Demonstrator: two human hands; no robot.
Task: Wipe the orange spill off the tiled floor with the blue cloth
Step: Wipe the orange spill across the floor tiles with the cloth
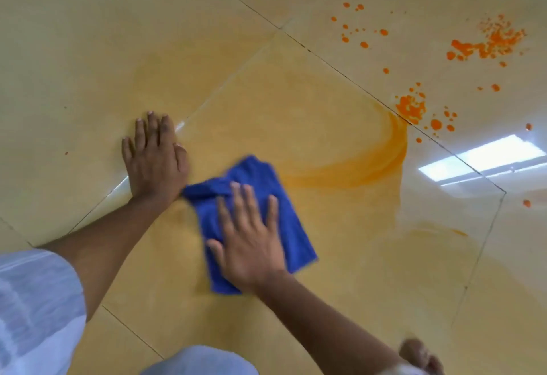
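Glossy tan tiled floor [88, 34] with dark grout lines, a ceiling light [485, 158] reflecting off it on the right. The orange spill [411, 106] is still there as droplets and clumps up top right, plus a curved smear [384, 155] near the middle. The blue cloth [284, 226] lies crumpled on the tile. Right hand [251, 241] flat on it, fingers spread, not gripping. Left hand [154, 161] is splayed on bare floor just beside the cloth.

Head view looks steeply down, close over the tiled floor [88, 34].
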